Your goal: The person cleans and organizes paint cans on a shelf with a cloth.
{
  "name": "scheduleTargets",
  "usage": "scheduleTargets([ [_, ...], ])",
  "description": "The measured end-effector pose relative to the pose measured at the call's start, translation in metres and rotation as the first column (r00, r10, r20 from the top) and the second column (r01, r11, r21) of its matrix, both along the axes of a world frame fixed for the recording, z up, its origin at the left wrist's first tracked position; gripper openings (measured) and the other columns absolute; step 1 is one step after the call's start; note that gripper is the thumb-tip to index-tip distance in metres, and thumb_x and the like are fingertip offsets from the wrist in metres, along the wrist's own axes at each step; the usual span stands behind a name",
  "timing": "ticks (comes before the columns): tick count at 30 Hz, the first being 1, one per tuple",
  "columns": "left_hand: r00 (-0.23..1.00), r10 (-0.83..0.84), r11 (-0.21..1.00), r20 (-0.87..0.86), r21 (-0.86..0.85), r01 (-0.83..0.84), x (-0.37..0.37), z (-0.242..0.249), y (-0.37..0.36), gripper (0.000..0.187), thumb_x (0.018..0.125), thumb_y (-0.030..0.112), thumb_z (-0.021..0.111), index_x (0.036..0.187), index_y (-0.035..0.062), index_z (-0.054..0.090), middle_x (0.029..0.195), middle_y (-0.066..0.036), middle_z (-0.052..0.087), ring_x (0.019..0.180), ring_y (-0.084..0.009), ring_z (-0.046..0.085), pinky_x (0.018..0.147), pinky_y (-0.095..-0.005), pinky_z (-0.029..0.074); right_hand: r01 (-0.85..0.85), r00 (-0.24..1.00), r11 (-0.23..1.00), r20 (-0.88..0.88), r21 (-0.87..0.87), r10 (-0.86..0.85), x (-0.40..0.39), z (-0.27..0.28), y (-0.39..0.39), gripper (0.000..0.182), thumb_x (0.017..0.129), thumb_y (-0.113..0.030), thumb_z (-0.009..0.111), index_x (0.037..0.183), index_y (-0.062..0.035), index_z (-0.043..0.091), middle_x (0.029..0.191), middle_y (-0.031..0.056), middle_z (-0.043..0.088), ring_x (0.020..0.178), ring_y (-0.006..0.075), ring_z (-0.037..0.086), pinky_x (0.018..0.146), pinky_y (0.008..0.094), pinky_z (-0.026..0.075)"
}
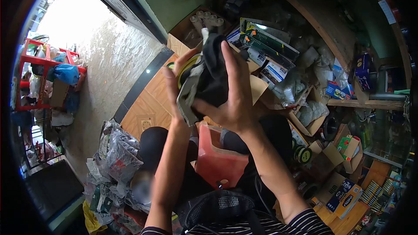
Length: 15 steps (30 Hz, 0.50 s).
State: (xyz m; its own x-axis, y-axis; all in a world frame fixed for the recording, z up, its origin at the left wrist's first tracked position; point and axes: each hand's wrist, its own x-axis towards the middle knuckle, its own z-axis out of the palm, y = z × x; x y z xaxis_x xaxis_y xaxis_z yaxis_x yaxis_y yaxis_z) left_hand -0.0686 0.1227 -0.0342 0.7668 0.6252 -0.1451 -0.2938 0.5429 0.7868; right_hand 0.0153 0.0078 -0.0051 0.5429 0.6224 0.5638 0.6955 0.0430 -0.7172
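Note:
In front of me I hold a black, soft-looking bundle (213, 76) with a grey-green strip along its left side, raised above my knees. My left hand (175, 98) grips it from the left, fingers pointing up. Between that hand's fingers and the bundle shows a round yellow-rimmed thing (190, 66), partly hidden, whose kind I cannot make out. My right hand (235, 93) presses on the bundle from the right, thumb across its lower part and fingers upright. The bundle's far side is hidden.
A red plastic stool (222, 159) stands between my legs. Grey plastic bags (117, 148) are heaped at left. Packaged goods (270, 48) and open cardboard boxes (313, 113) crowd the right side. A doorway with a red rack (43, 63) outside lies at upper left.

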Motion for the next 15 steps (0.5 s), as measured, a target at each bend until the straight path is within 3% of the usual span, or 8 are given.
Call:
scheduleTargets([
  [2, 0.999, 0.042, 0.995, 0.029, -0.097, -0.039, -0.006, 0.0, 0.013, 0.092, 0.099, 0.082, 0.03, 0.128, 0.0, 0.059, 0.116, -0.01, 0.067, 0.108, -0.0184, 0.064, 0.104, -0.0305, 0.047, -0.131, 0.947, 0.987, -0.283, 0.092, 0.152, 0.002, 0.002, 0.001, 0.108, 0.08, -0.043, 0.088, 0.162, -0.0015, 0.029, 0.155, 0.0241, 0.042, 0.14, 0.0361, 0.046, 0.117, 0.0448, 0.037],
  [4, 0.994, 0.1, 0.973, 0.036, -0.215, -0.09, -0.01, 0.001, 0.015, 0.089, 0.098, 0.083, 0.033, 0.117, 0.0017, 0.063, 0.106, -0.008, 0.07, 0.097, -0.0177, 0.068, 0.092, -0.0302, 0.054, -0.256, 0.702, 0.946, -0.634, 0.199, 0.324, 0.006, -0.003, -0.001, 0.106, 0.08, -0.038, 0.089, 0.16, -0.0009, 0.031, 0.155, 0.0193, 0.044, 0.14, 0.0281, 0.048, 0.118, 0.0408, 0.038],
  [6, 0.997, 0.061, 0.958, 0.048, -0.285, -0.045, -0.006, 0.011, 0.019, 0.084, 0.098, 0.08, 0.04, 0.114, 0.0012, 0.064, 0.104, -0.008, 0.072, 0.09, -0.0191, 0.07, 0.085, -0.0308, 0.058, -0.277, 0.462, 0.948, -0.843, 0.157, 0.275, 0.013, -0.004, -0.002, 0.104, 0.08, -0.034, 0.089, 0.16, -0.0004, 0.031, 0.156, 0.0172, 0.045, 0.142, 0.0246, 0.046, 0.119, 0.0392, 0.036],
  [8, 0.957, 0.192, 0.946, -0.219, -0.217, -0.239, 0.003, 0.011, 0.011, 0.083, 0.098, 0.078, 0.042, 0.112, -0.0003, 0.064, 0.099, -0.009, 0.072, 0.084, -0.0176, 0.07, 0.079, -0.0296, 0.058, -0.325, 0.395, 0.936, -0.879, 0.139, 0.268, 0.021, -0.008, 0.002, 0.103, 0.08, -0.034, 0.089, 0.159, -0.0001, 0.032, 0.156, 0.0195, 0.044, 0.144, 0.027, 0.046, 0.118, 0.0398, 0.038],
  [12, 0.897, 0.262, 0.959, -0.356, -0.009, -0.284, 0.004, 0.0, 0.015, 0.082, 0.1, 0.074, 0.045, 0.121, -0.003, 0.064, 0.105, -0.01, 0.071, 0.092, -0.0183, 0.068, 0.086, -0.03, 0.055, -0.027, 0.939, 0.998, -0.344, -0.06, 0.004, 0.002, -0.025, 0.007, 0.112, 0.074, -0.041, 0.092, 0.158, 0.0006, 0.032, 0.148, 0.0274, 0.046, 0.136, 0.0372, 0.052, 0.111, 0.0452, 0.046],
  [13, 0.903, 0.246, 0.967, -0.351, 0.032, -0.251, 0.001, -0.001, 0.017, 0.082, 0.1, 0.073, 0.047, 0.126, -0.0037, 0.063, 0.107, -0.011, 0.071, 0.097, -0.0192, 0.068, 0.091, -0.0303, 0.054, 0.022, 0.943, 0.996, -0.328, -0.083, -0.048, -0.002, -0.026, 0.007, 0.114, 0.073, -0.043, 0.092, 0.159, 0.0002, 0.03, 0.144, 0.0279, 0.047, 0.134, 0.039, 0.052, 0.11, 0.0466, 0.046],
  [14, 0.981, 0.134, 0.983, -0.14, -0.106, -0.149, -0.001, -0.003, 0.017, 0.074, 0.105, 0.059, 0.051, 0.141, -0.005, 0.053, 0.116, -0.013, 0.068, 0.102, -0.0178, 0.066, 0.097, -0.0303, 0.051, 0.074, 0.945, 0.992, -0.31, -0.105, -0.104, -0.007, -0.022, 0.007, 0.117, 0.073, -0.045, 0.092, 0.16, -0.0002, 0.028, 0.14, 0.0283, 0.048, 0.133, 0.0409, 0.053, 0.11, 0.048, 0.045],
  [15, 0.974, 0.203, 0.979, -0.106, 0.012, -0.202, -0.002, -0.007, 0.01, 0.071, 0.107, 0.053, 0.05, 0.146, -0.005, 0.047, 0.119, -0.013, 0.067, 0.104, -0.0181, 0.065, 0.099, -0.0309, 0.05, 0.128, 0.943, 0.983, -0.291, -0.129, -0.161, -0.012, -0.02, 0.007, 0.119, 0.072, -0.047, 0.092, 0.161, -0.0007, 0.026, 0.137, 0.0288, 0.048, 0.131, 0.0427, 0.053, 0.109, 0.0494, 0.045],
])
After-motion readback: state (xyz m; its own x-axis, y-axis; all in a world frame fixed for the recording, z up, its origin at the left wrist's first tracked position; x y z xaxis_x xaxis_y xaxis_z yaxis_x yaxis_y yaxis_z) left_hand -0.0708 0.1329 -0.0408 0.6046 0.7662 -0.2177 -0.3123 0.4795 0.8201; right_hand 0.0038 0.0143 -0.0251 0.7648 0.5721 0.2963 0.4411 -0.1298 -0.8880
